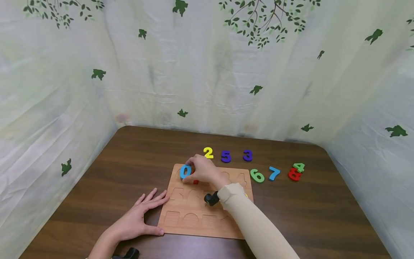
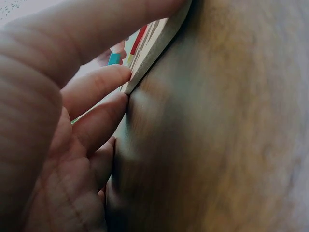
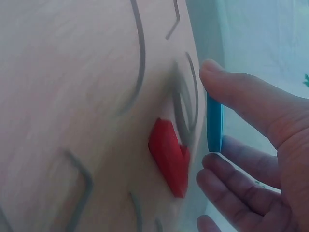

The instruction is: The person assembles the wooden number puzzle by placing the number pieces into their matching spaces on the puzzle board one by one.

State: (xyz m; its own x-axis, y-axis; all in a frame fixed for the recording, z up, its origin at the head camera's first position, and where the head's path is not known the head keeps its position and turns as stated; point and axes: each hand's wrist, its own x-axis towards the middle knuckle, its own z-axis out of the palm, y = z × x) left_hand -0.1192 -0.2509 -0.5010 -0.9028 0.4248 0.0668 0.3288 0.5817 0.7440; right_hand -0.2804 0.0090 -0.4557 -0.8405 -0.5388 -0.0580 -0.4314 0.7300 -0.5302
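Observation:
My right hand (image 1: 203, 170) pinches a blue number 0 (image 1: 185, 172) between thumb and fingers, close over the top left of a wooden number board (image 1: 181, 226). In the right wrist view the blue 0 (image 3: 214, 123) is edge-on, apart from the board's face. Beside it a red number piece (image 3: 169, 157) sits on the board, partly hidden by my hand in the head view. My left hand (image 1: 139, 219) lies at the board's left side, fingers spread, fingertips and thumb at its edge. In the left wrist view, fingers (image 2: 99, 89) touch that edge (image 2: 154, 53).
Behind the board lie a yellow 2 (image 1: 208, 153), a purple 5 (image 1: 225, 156) and a purple 3 (image 1: 247, 155). To the right are a green 6 (image 1: 257, 176), a blue 7 (image 1: 274, 173), and a green 4 (image 1: 299, 167) overlapping a red 8 (image 1: 294, 175). Curtains surround the brown table (image 1: 323, 216).

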